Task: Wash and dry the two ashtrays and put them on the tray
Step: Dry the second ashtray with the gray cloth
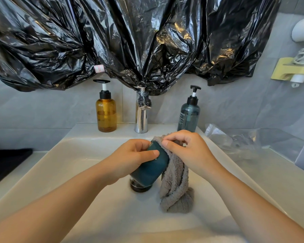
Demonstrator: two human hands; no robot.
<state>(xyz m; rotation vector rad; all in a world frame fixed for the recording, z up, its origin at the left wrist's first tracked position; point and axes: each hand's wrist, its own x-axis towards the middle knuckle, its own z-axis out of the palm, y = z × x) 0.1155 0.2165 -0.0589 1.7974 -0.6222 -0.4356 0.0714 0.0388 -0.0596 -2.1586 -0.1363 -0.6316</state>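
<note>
Pressing fluffy grey cloth [175, 186] against rounded teal ashtray [151, 167].

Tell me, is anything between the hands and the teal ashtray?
The left hand grips the ashtray bare. A grey cloth sits between the right hand and the ashtray's top end. No tray is in view.

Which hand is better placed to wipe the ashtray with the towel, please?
Right: the right hand pinches the towel against the ashtray, while the left hand grips the ashtray and would have to let go.
</note>
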